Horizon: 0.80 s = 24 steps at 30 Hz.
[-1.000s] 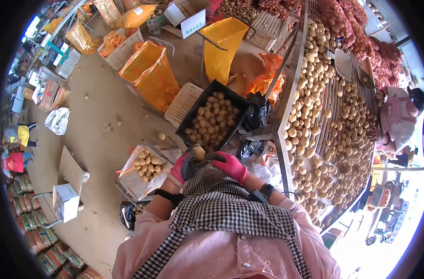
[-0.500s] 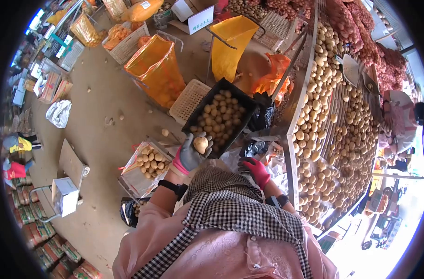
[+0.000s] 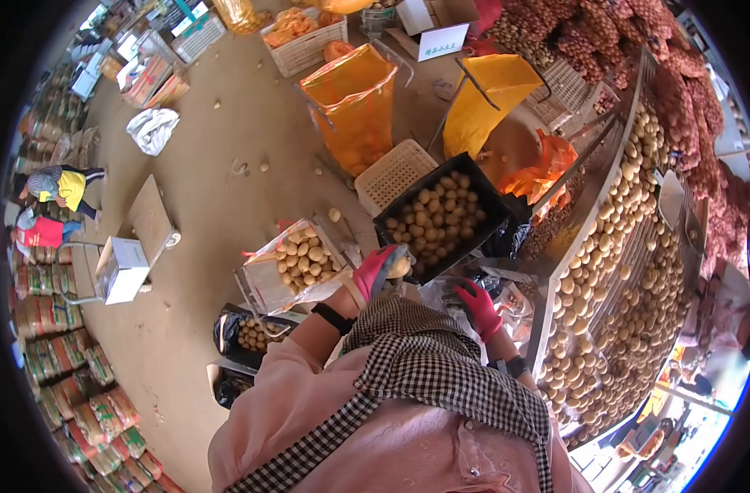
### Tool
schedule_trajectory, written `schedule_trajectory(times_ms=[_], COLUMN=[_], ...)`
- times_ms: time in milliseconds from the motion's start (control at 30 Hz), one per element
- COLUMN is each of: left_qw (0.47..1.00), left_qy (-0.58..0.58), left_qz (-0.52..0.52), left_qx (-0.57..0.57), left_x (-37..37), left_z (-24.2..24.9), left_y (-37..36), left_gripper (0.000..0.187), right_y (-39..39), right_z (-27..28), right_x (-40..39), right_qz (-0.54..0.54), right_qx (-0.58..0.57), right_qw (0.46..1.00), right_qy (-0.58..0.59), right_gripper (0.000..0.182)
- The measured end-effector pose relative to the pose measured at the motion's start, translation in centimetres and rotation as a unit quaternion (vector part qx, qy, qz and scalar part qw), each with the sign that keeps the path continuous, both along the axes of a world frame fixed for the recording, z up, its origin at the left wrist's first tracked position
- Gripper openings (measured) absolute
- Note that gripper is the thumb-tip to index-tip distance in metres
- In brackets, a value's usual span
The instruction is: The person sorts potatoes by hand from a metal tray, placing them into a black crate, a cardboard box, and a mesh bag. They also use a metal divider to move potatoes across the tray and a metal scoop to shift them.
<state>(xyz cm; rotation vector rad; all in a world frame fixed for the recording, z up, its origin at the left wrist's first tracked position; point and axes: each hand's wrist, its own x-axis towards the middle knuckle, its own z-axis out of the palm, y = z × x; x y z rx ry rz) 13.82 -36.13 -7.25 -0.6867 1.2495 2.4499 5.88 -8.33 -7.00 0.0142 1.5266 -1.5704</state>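
My left hand [image 3: 377,271], in a pink and grey glove, is closed around a potato [image 3: 401,264] just in front of my apron. Beyond it, a black crate [image 3: 389,234] holds many potatoes. To the left stands a white-lined box [image 3: 264,275] with more potatoes. My right hand [image 3: 475,306], in a matching glove, is beside clear and dark plastic bags at the foot of the sorting table [image 3: 546,316]. Its fingers are apart and loosely bent, and I see nothing in them.
Potatoes are spread over the slatted table at right, with a scoop [image 3: 671,200] on it. Ahead are a pale plastic basket [image 3: 395,175], an orange bag [image 3: 354,107] and a yellow bag [image 3: 490,99] on frames. A cart [image 3: 149,218] and two people are at left.
My view has turned, so the surroundings appear farther right. My left hand, still holding the potato, has turned from palm up to sideways and drawn nearer the apron.
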Motion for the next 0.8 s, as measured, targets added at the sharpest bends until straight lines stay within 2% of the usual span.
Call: schedule_trajectory(times_ms=[33,67,100,133,167,233,267,300,367,400,433,467,500,567,700,733,800], left_qw=[1.0,1.0,0.999,0.996,0.996,0.976,0.953,0.953,0.999,0.994,0.994,0.982,0.962,0.959,0.94,0.927,0.91], left_qy=[-0.001,-0.015,-0.028,-0.007,-0.008,0.187,0.198,0.2,0.005,0.062,0.064,0.097,0.13,0.114,0.154,0.156,0.132], left_qz=[0.005,-0.013,-0.032,-0.024,-0.021,-0.003,-0.027,-0.026,-0.011,0.006,0.009,0.051,0.093,0.13,0.164,0.174,0.183], left_qx=[0.0,-0.014,-0.028,0.08,0.081,-0.109,-0.228,-0.224,-0.051,0.09,0.089,0.156,0.22,0.226,0.258,0.294,0.349], left_x=[0.2,0.4,0.5,0.7,1.0,1.4,1.0,0.7,1.0,0.9,1.2,1.2,1.3,1.6,2.5,2.7,3.3], left_z=[0.6,1.1,1.3,0.5,0.5,0.5,0.1,1.8,5.2,2.9,0.9,0.5,0.5,0.7,0.3,0.2,-0.4], left_y=[0.6,1.3,1.9,2.3,3.2,5.3,5.1,4.5,2.5,1.6,1.1,0.6,0.2,-0.6,-2.7,-3.1,-4.3], left_gripper=[0.036,0.041,0.046,0.04,0.04,0.041,0.049,0.049,0.042,0.039,0.039,0.04,0.041,0.041,0.044,0.043,0.043], right_y=[-0.7,-2.1,-3.9,-5.8,-7.3,-9.2,-9.4,-9.2,-8.5,-7.8,-6.6,-5.8,-5.0,-3.2,0.1,1.0,2.5], right_z=[-0.1,1.0,1.9,2.7,3.1,3.2,3.3,2.3,-1.9,-2.9,-3.6,-2.7,-2.0,-1.1,-2.7,-3.2,-2.8], right_x=[-0.2,-0.2,0.1,0.4,0.7,0.6,0.3,-0.3,-1.8,-2.3,-2.5,-2.5,-2.5,-2.6,-2.6,-2.6,-2.5], right_qz=[-0.001,0.015,0.019,0.036,0.052,0.063,0.069,0.07,0.049,0.045,0.047,0.005,-0.036,-0.021,-0.082,-0.119,-0.125], right_qx=[-0.037,-0.025,-0.025,-0.031,-0.037,-0.046,-0.055,-0.051,0.137,0.149,0.148,0.104,0.057,0.015,-0.021,-0.037,-0.026], right_qw=[0.999,0.996,0.996,0.975,0.937,0.931,0.924,0.924,0.916,0.901,0.901,0.972,0.998,0.999,0.996,0.991,0.991], right_qy=[-0.014,0.088,0.086,0.216,0.343,0.357,0.373,0.373,0.373,0.405,0.406,0.212,0.006,-0.021,-0.037,-0.042,-0.033], right_gripper=[0.039,0.045,0.045,0.047,0.05,0.048,0.046,0.046,0.041,0.035,0.035,0.033,0.032,0.03,0.03,0.03,0.03])
